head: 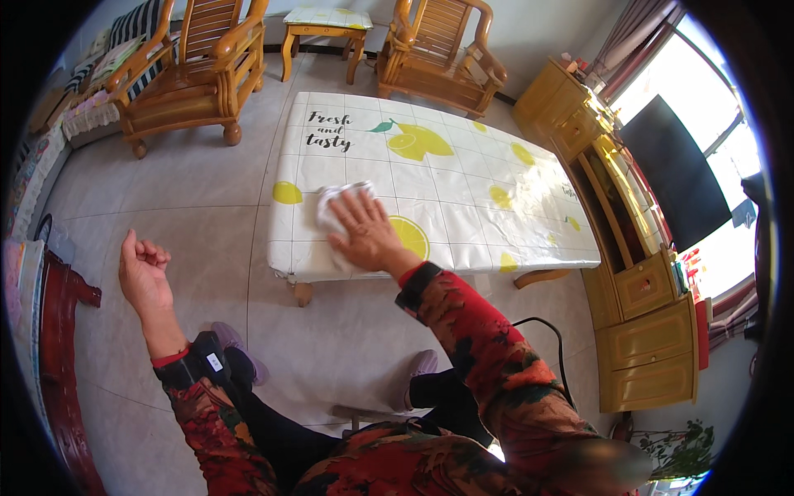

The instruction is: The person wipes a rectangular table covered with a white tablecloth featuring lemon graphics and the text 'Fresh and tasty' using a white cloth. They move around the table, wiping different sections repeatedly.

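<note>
My right hand (366, 232) lies flat, fingers spread, on a white cloth (329, 214) near the left end of a coffee table. The cloth is pressed against the table's glossy plastic tablecloth (366, 170), which has a grid, lemon pictures and black lettering. Part of the cloth is hidden under the palm. My left hand (147, 273) is raised over the floor to the left of the table, its fingers loosely curled, and I see nothing in it. Both wrists wear black bands over the red patterned sleeves.
Two wooden armchairs (180, 84) (434, 56) and a small side table (327, 17) stand behind. A wooden cabinet (648, 335) and a dark television screen (676, 170) are at the right. Dark red wooden furniture (59, 347) borders the left. A black cable (558, 338) runs by my right arm.
</note>
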The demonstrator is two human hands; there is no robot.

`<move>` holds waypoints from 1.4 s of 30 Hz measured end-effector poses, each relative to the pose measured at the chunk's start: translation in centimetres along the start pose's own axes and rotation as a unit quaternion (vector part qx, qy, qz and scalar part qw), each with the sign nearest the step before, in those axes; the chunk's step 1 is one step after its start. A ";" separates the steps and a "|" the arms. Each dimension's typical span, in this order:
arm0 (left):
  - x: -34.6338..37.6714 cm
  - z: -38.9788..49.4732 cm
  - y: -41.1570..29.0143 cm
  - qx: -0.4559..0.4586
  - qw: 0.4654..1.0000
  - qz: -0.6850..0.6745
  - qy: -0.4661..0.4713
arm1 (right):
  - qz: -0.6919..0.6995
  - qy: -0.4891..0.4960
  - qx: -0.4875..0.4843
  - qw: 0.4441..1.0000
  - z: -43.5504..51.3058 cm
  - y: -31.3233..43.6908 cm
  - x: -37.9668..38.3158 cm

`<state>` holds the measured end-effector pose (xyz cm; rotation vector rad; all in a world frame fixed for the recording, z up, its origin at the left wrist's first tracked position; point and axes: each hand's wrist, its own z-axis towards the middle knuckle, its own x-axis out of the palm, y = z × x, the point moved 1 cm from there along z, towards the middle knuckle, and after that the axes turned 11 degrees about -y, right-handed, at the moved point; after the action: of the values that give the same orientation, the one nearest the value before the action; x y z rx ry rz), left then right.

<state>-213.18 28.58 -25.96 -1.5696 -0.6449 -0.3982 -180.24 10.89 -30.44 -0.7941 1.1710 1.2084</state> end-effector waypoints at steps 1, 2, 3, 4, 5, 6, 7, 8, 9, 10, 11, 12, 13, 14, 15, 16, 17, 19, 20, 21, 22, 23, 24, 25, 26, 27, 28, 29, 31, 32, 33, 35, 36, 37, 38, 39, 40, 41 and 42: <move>0.2 -0.1 0.0 -0.001 1.000 -0.001 -0.001 | 0.010 -0.010 -0.042 0.999 -0.7 1.1 -0.1; 0.5 -0.1 0.0 -0.003 1.000 -0.002 -0.001 | 0.022 -0.002 -0.059 0.998 -1.6 1.6 -0.3; 0.8 -0.2 0.2 -0.006 1.000 -0.004 -0.003 | 0.040 -0.012 -0.088 0.995 -2.5 1.8 -0.6; 1.0 -0.4 0.4 -0.007 1.000 -0.004 -0.003 | 0.034 -0.012 -0.089 0.995 -3.2 1.3 -1.0; 1.3 -0.5 0.6 -0.008 1.000 -0.002 -0.002 | 0.034 -0.024 -0.094 0.995 -4.0 0.4 -1.5; 1.7 -0.6 0.7 0.002 1.000 -0.002 0.008 | 0.026 -0.031 -0.096 0.995 -4.7 -0.8 -2.0; 1.9 -0.7 0.9 -0.009 1.000 0.001 0.000 | 0.028 -0.034 -0.078 0.996 -5.5 -2.2 -2.4; 2.2 -0.7 1.0 -0.011 1.000 0.005 0.000 | 0.022 -0.031 -0.055 0.998 -6.4 -3.9 -2.9; 2.4 -0.8 1.1 -0.005 1.000 0.011 -0.004 | 0.018 -0.034 -0.037 0.999 -7.4 -5.7 -3.4; 2.5 -0.8 1.1 -0.012 1.000 0.013 -0.004 | 0.013 -0.026 -0.006 1.000 -8.3 -7.6 -3.9; 2.6 -0.9 1.1 -0.011 1.000 0.018 -0.008 | 0.009 -0.028 0.017 0.999 -9.4 -9.6 -4.4; 2.6 -1.0 1.1 -0.010 1.000 0.023 -0.012 | -0.001 -0.029 0.049 0.998 -10.5 -11.6 -4.8; 2.5 -1.1 0.9 -0.008 1.000 0.028 -0.011 | -0.014 -0.031 0.077 0.996 -11.6 -13.6 -5.3; 2.5 -1.0 1.0 -0.006 0.999 0.032 -0.010 | -0.019 -0.036 0.105 0.994 -12.7 -15.7 -5.7; 2.4 -1.0 1.1 -0.005 0.999 0.036 -0.009 | -0.028 -0.038 0.133 0.990 -13.9 -17.9 -6.0; 2.2 -0.9 1.1 -0.003 0.999 0.040 -0.009 | -0.028 -0.038 0.164 0.985 -15.1 -20.0 -6.2; 2.0 -0.8 1.1 0.000 0.999 0.043 -0.011 | -0.030 -0.038 0.192 0.980 -16.1 -22.1 -6.5; 1.5 -0.4 1.1 0.005 0.999 0.048 -0.016 | -0.064 -0.029 0.252 0.965 -17.9 -26.1 -6.9; 1.2 -0.3 1.1 0.007 0.999 0.050 -0.020 | -0.076 -0.036 0.273 0.958 -18.6 -28.0 -7.0; 0.9 -0.1 1.0 0.016 0.998 0.053 -0.028 | -0.098 -0.021 0.319 0.942 -19.2 -29.7 -7.1; 0.7 0.1 0.9 0.016 0.998 0.055 -0.029 | -0.109 -0.016 0.344 0.933 -19.7 -31.2 -7.2; 0.5 0.2 0.9 0.022 0.997 0.059 -0.035 | -0.113 -0.008 0.366 0.924 -20.0 -32.6 -7.2; 0.4 0.3 0.7 0.031 0.997 0.062 -0.043 | -0.108 -0.012 0.372 0.922 -20.1 -33.8 -7.1; 0.3 0.3 0.7 0.026 0.997 0.063 -0.044 | -0.112 -0.005 0.393 0.913 -20.0 -34.9 -7.0; 0.5 0.4 0.6 0.027 0.997 0.060 -0.045 | -0.109 0.000 0.400 0.910 -19.3 -35.9 -6.8; 0.7 0.5 0.5 0.028 0.996 0.058 -0.058 | -0.111 0.009 0.410 0.905 -18.5 -36.6 -6.6; 1.1 0.6 0.6 0.027 0.997 0.059 -0.046 | -0.120 0.023 0.425 0.897 -17.5 -37.3 -6.3; 1.4 0.6 0.7 0.026 0.997 0.061 -0.047 | -0.118 0.021 0.410 0.904 -16.1 -37.6 -5.8; 1.9 0.4 0.9 0.026 0.996 0.066 -0.051 | -0.137 0.047 0.405 0.903 -12.8 -37.9 -5.0; 2.1 0.3 1.1 0.027 0.996 0.066 -0.053 | -0.132 0.060 0.390 0.909 -10.8 -37.7 -4.5; 2.4 0.4 1.3 0.036 0.996 0.066 -0.050 | -0.109 0.047 0.378 0.918 -8.7 -37.3 -4.1; 2.6 0.4 1.3 0.042 0.995 0.070 -0.052 | -0.095 0.043 0.337 0.936 -4.3 -35.8 -3.1; 2.6 0.4 1.3 0.052 0.994 0.075 -0.056 | -0.091 0.043 0.306 0.947 -2.2 -35.0 -2.7; 2.7 0.3 1.4 0.051 0.994 0.078 -0.049 | -0.092 0.041 0.275 0.956 -0.2 -34.1 -2.4; 2.8 0.4 1.4 0.055 0.994 0.082 -0.046 | -0.101 0.049 0.260 0.959 2.0 -33.1 -1.8; 2.9 0.4 1.5 0.060 0.993 0.085 -0.053 | -0.087 0.051 0.253 0.962 4.1 -31.9 -1.3; 2.9 0.4 1.5 0.057 0.993 0.092 -0.050 | -0.079 0.049 0.235 0.968 6.0 -30.6 -0.8; 3.0 0.4 1.6 0.056 0.992 0.099 -0.058 | -0.070 0.045 0.215 0.973 7.9 -29.1 -0.3; 3.1 0.4 1.7 0.056 0.991 0.105 -0.060 | -0.066 0.043 0.195 0.978 9.7 -27.4 0.2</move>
<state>-209.80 29.46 -25.50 -1.5432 -0.5762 -0.1090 -151.34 13.92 -31.30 -0.6181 1.3522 0.8061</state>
